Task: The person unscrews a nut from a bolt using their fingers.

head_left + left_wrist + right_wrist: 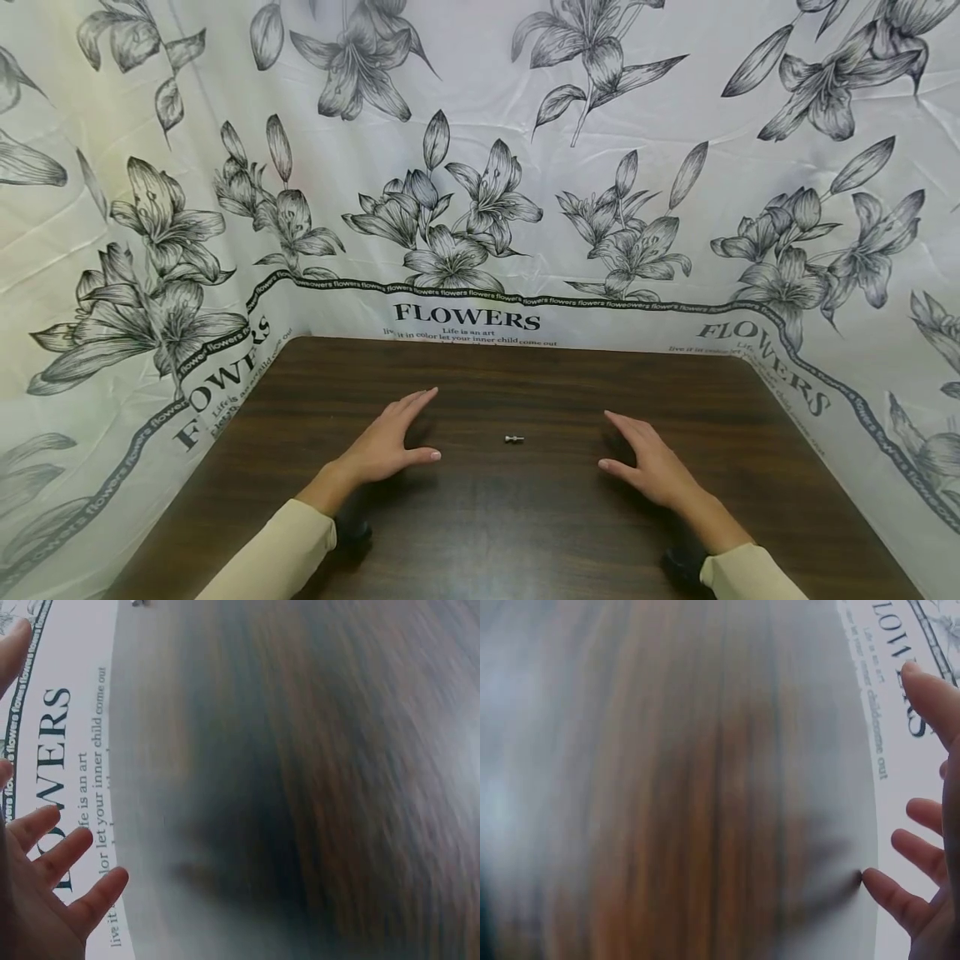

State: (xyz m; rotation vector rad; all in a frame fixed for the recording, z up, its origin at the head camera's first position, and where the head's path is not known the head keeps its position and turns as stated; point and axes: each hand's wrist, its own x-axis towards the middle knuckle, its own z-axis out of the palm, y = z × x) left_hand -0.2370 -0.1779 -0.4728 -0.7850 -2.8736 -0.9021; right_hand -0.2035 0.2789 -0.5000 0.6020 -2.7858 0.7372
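A small silvery metal bolt [513,439], with what looks like a nut on its shank, lies on its side on the brown table, between the two hands and apart from both. To its left, my left hand [386,442] hovers with fingers extended and thumb spread, holding nothing. On the other side my right hand [648,458] mirrors it, fingers extended and thumb apart, also holding nothing. The left wrist view shows only a sliver of a metal piece [139,602] at the top edge, with spread fingers [64,855] at the left. Spread fingers [919,855] appear in the right wrist view.
The dark wood-grain table [480,533] has rounded far corners. Behind and beside it hangs a white curtain [480,100] printed with black lilies and lettering. Dark wrist devices sit under both wrists, by the pale sleeves [277,550].
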